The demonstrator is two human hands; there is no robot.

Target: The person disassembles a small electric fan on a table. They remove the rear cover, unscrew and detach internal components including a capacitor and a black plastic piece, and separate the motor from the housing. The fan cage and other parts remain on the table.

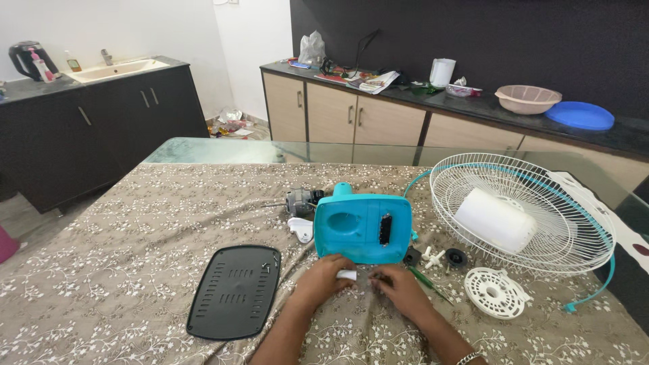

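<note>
Both hands were down at the near edge of the teal fan base housing [363, 226]. The left hand [323, 278] had its fingers curled around a small white part [347, 275], and the right hand [401, 287] was pinched in close beside it; couldn't tell what, if anything, it gripped.

Container-wise, the white wire fan guard [520, 209] lay like a bowl with a white motor cover [495, 220] sitting in it. On the back counter were a pink basin [528, 99] and a blue lid [579, 115]; couldn't see inside.

Everything sat on a floral brown tablecloth [122, 270] over a glass table: a black perforated plate [234, 290] to the left, a small motor [299, 201] behind the housing and a white round grille piece [495, 292] to the right.
</note>
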